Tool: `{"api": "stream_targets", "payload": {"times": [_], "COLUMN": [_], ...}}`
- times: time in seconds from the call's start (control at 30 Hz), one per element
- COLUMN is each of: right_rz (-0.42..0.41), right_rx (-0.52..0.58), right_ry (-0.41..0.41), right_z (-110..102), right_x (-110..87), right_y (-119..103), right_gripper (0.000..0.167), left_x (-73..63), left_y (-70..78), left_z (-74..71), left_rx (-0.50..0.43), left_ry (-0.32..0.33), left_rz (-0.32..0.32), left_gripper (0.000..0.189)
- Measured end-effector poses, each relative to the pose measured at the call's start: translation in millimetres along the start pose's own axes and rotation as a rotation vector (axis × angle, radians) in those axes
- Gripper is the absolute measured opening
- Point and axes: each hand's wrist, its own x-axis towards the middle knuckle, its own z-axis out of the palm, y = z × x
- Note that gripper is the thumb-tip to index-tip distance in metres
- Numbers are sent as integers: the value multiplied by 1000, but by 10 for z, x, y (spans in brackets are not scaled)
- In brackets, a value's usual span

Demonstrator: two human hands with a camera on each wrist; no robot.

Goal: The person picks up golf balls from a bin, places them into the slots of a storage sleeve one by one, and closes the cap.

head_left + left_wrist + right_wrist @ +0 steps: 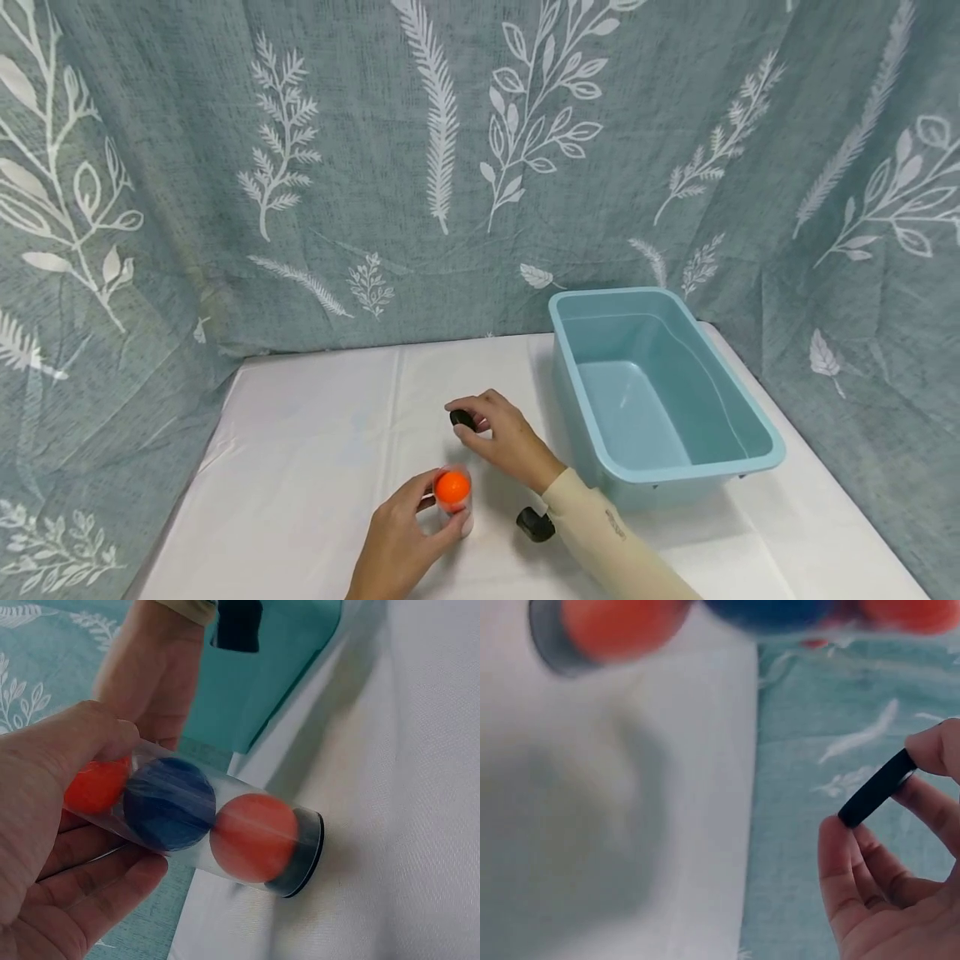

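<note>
My left hand grips a clear tube, its fingers and thumb around the upper part. Inside the tube are an orange ball at the top, a dark blue ball in the middle and another orange ball near the black base. The tube's top looks uncovered in the head view. Just above and to the right of it, my right hand pinches a round black lid by its edge, apart from the tube.
A light blue plastic tub stands on the right of the white-covered table. Beside the right sleeve shows a small black piece, apparently worn at the wrist. Leaf-patterned curtain hangs behind and at both sides.
</note>
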Motion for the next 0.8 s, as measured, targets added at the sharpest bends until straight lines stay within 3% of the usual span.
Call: {"api": "stream_targets", "payload": {"times": [0.37, 0.6, 0.8], "right_rz": [-17, -106, -159], "right_rx": [322, 518, 600], "right_ry": [67, 73, 81], "right_z": [-78, -91, 4], "right_x": [-123, -255, -414], "right_y": [-273, -377, -354], "right_gripper": [32, 34, 34], "left_x": [-19, -9, -9], "left_y": [-10, -8, -3], "left_z": [-60, -63, -62], "left_rx": [3, 9, 7], "left_ry": [-24, -29, -41], "left_rz": [-25, -10, -42], "left_gripper": [52, 53, 49]}}
